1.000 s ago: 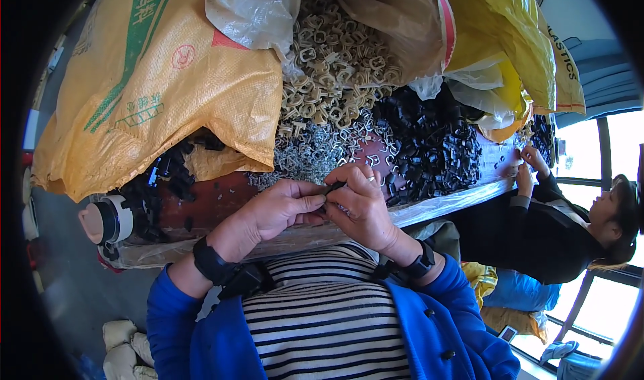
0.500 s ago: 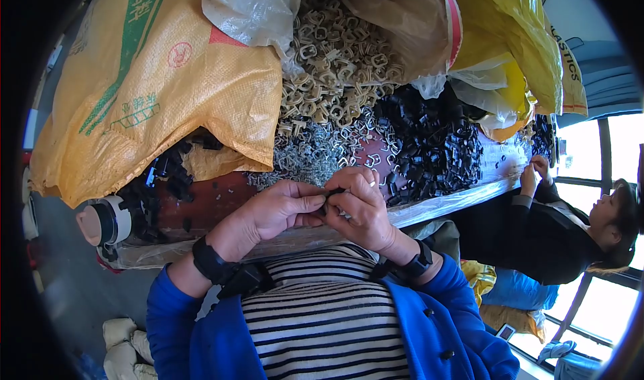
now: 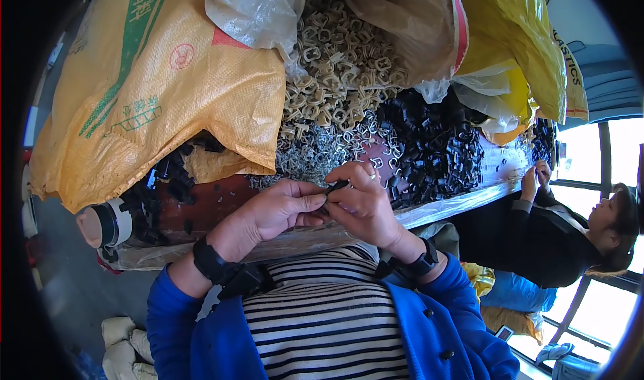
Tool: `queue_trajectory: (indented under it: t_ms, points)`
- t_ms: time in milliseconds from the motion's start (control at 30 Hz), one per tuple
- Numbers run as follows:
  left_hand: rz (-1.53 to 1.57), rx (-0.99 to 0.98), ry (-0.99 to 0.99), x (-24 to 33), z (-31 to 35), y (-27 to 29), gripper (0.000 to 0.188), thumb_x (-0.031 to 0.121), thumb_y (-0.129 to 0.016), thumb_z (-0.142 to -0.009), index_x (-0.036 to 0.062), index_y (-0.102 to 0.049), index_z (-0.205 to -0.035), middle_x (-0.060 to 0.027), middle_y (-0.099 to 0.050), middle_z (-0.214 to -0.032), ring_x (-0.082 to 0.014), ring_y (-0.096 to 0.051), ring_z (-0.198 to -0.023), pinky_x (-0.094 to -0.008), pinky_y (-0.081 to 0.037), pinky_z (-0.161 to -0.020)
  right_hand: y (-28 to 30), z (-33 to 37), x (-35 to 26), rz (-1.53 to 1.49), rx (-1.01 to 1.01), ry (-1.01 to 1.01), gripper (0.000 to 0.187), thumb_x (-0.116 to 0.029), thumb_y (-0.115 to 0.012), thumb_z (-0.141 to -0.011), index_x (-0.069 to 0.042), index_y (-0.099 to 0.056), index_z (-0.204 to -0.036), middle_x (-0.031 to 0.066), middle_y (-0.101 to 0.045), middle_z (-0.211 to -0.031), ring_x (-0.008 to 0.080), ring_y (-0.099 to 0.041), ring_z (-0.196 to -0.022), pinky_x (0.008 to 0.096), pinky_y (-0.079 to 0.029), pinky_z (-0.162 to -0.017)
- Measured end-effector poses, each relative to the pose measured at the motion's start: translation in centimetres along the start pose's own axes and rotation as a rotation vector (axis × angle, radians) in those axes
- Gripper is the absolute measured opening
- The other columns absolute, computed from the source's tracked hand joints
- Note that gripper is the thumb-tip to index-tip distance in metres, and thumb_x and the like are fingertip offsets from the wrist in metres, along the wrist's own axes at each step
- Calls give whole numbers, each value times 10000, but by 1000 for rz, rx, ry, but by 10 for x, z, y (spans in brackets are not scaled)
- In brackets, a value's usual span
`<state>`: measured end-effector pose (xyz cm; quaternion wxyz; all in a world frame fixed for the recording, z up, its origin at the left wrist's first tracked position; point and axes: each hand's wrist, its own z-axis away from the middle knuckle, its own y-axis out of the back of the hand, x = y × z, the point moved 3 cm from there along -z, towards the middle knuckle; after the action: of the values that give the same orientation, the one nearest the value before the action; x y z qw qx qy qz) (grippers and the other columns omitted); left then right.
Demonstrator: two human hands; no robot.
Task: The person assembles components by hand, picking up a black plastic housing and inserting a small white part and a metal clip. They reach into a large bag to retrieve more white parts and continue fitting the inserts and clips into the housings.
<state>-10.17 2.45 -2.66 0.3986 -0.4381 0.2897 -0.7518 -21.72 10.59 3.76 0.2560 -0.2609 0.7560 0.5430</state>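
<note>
In front of my striped shirt, above the table's near edge, both hands meet at a small black plastic piece. My left hand pinches it between thumb and fingers. My right hand grips it from the other side, its upper fingers bent and lifted. Much of the piece is hidden by the fingers, so its exact shape cannot be made out. Just beyond the hands lie a heap of small silvery metal clips and, to the right, a pile of black plastic pieces. Beige plastic clips are heaped farther back.
A large orange woven sack spills black pieces at the left, near a flask with a pinkish lid. Yellow sacks stand back right. Plastic film covers the table's edge. Another person works at the right.
My right hand's upper fingers have lifted and spread slightly away from the black piece. My left hand keeps nearly the same place. The view has shifted a little.
</note>
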Motion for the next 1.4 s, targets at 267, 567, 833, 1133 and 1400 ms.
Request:
queue_trajectory:
  t_ms: [267, 567, 833, 1133, 1400]
  points:
    - [90, -54, -35, 7, 3, -1, 256, 114, -483, -818, -24, -485, -1034, -138, -556, -959, -176, -567, -819, -263, -475, -733, 36, -13, 67, 445, 150, -204, 168, -113, -601, -651, -69, -551, -805, 90, -507, -862, 270, -501, -785, 346, -397, -666]
    - [101, 5, -80, 10, 6, -3, 230, 117, -486, -817, -16, -500, -1005, -154, -554, -961, -185, -569, -826, -259, -477, -726, 25, -10, 110, 531, 60, -175, 129, -90, -558, -688, -47, -489, -788, 104, -475, -769, 283, -505, -658, 358, -419, -552]
    - [128, 40, -118, 10, 5, -4, 212, 121, -489, -817, -9, -509, -983, -158, -558, -943, -193, -574, -805, -260, -489, -695, 39, -5, 96, 348, 215, -216, 110, -76, -552, -688, -33, -477, -757, 114, -469, -727, 300, -509, -664, 368, -418, -550]
    - [109, 72, -131, 8, 9, -10, 188, 127, -489, -818, 9, -518, -961, -151, -567, -925, -186, -579, -780, -261, -494, -672, 15, -12, 104, 507, 100, -115, 125, -121, -564, -666, -43, -481, -718, 108, -497, -703, 280, -530, -636, 358, -437, -570]
    - [110, 80, -154, 9, 6, -9, 183, 142, -484, -821, 31, -523, -961, -134, -571, -924, -164, -578, -758, -253, -491, -652, 24, 7, 97, -603, 245, -466, 59, -102, -483, -797, -46, -463, -803, 57, -506, -689, 133, -451, -545, 230, -362, -478]
